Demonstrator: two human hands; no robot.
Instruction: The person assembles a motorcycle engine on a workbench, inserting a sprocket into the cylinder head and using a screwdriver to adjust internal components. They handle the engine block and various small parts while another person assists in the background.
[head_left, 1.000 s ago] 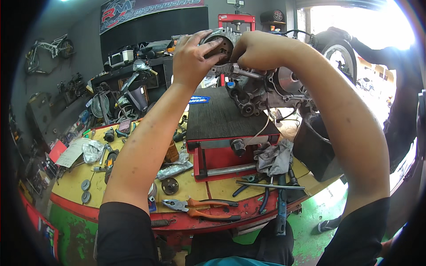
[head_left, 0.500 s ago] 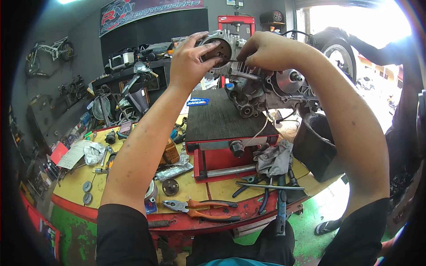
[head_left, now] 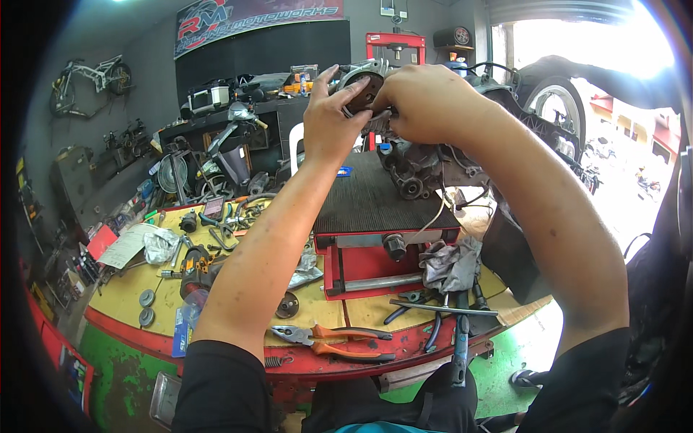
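Note:
At the upper middle, an engine point(head_left: 411, 177) stands on a black ribbed platform point(head_left: 354, 202). My left hand point(head_left: 332, 123) is at its raised end, fingers and thumb gripping a dark round metal disc point(head_left: 366, 90) with holes, set in a silver housing point(head_left: 364, 66). My right hand point(head_left: 426, 105) is close beside the disc, its fingers curled and closed. Whatever lies in those fingers is hidden from this angle. Both forearms are stretched forward over the bench, and the right one covers part of the engine.
Orange-handled pliers point(head_left: 336, 343) lie on the yellow bench top near its red edge. A metal rod point(head_left: 444, 308), a grey rag point(head_left: 451, 263) and a cordless drill point(head_left: 195, 267) are around the platform. A motorcycle wheel point(head_left: 559, 101) stands at the far right.
My right hand has moved in closer to the disc; the thin dark rod seen at its fingers before is now hidden. The view has shifted, moving the bench slightly rightward in the picture.

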